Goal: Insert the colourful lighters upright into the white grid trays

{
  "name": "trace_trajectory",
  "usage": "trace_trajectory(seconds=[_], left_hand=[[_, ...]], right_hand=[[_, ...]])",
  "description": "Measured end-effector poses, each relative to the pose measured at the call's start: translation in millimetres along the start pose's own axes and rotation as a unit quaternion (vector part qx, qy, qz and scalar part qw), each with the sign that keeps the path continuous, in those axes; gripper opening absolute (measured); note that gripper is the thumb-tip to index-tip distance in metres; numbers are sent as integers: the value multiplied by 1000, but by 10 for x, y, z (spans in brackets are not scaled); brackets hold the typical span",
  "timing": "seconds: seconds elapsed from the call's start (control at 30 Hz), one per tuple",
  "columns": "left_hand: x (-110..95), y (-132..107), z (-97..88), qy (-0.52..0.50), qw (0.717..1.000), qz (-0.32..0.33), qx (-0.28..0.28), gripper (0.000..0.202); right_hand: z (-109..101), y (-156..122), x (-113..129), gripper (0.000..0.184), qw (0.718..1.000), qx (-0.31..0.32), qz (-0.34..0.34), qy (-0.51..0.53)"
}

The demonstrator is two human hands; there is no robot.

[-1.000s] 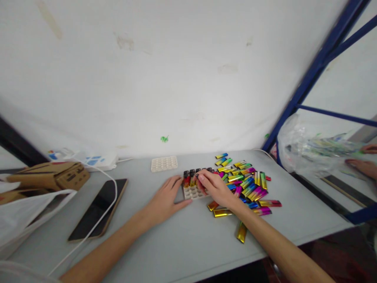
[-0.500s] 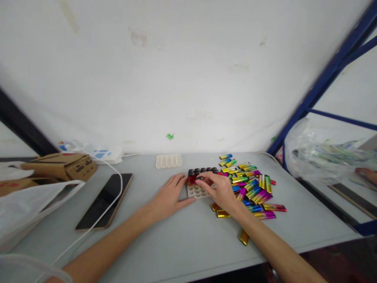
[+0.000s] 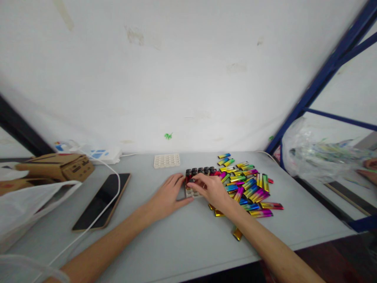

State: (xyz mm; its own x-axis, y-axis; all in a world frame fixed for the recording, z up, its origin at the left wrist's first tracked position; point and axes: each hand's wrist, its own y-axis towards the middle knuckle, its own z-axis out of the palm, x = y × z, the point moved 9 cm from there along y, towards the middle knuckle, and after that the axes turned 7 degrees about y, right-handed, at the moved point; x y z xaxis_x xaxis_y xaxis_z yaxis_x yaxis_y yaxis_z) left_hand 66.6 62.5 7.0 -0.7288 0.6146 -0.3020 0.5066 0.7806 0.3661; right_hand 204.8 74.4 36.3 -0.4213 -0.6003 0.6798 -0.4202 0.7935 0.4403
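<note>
A pale tray with round holes (image 3: 191,193) stands at the middle of the table, with black-topped red lighters (image 3: 203,170) upright in its back rows. My right hand (image 3: 212,190) reaches over the tray, thumb and fingers pinched on a lighter (image 3: 193,181) whose black top shows; its lower part is partly hidden. At the tray's left side lies my left hand (image 3: 166,198), fingers stretched out and thumb apart along the near edge, touching or nearly touching it. Shiny multicoloured lighters (image 3: 250,186) are heaped loosely to the right of the tray, partly behind my right hand.
Another pale holed tray (image 3: 166,160) lies near the wall. On the left are a phone (image 3: 100,202) under a white cable (image 3: 119,184), a cardboard box (image 3: 63,167), a power strip (image 3: 106,155) and a plastic bag (image 3: 38,204). Another person's hand (image 3: 369,171) shows at far right.
My right hand has moved slightly left and lower over the tray with the lighter. My left hand stays beside the tray; the whole view has shifted a little.
</note>
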Motion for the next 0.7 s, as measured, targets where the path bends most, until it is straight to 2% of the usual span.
trace_trajectory(seconds=[0.1, 0.2, 0.3, 0.37, 0.43, 0.57, 0.63, 0.7], left_hand=[[6, 3, 4, 2, 1000, 1, 3, 62], [16, 6, -3, 4, 1000, 2, 3, 62], [22, 11, 1, 7, 1000, 4, 8, 65], [28, 14, 12, 14, 1000, 4, 12, 66], [36, 17, 29, 22, 1000, 2, 18, 67], [56, 21, 44, 30, 999, -5, 20, 71], [61, 21, 38, 27, 1000, -4, 14, 70], [66, 19, 33, 24, 1000, -1, 8, 69]], right_hand=[[-99, 36, 36, 40, 998, -6, -4, -67], [-384, 16, 127, 41, 997, -26, -7, -72], [-756, -177, 257, 38, 997, -55, -8, -60], [-909, -423, 360, 28, 997, -42, -19, -59], [-936, -744, 437, 22, 996, 10, -28, -87], [-932, -1398, 402, 33, 981, 64, -5, -181], [-890, -1605, 336, 35, 976, 82, 0, -204], [-854, -1680, 265, 35, 971, 80, -4, -227]])
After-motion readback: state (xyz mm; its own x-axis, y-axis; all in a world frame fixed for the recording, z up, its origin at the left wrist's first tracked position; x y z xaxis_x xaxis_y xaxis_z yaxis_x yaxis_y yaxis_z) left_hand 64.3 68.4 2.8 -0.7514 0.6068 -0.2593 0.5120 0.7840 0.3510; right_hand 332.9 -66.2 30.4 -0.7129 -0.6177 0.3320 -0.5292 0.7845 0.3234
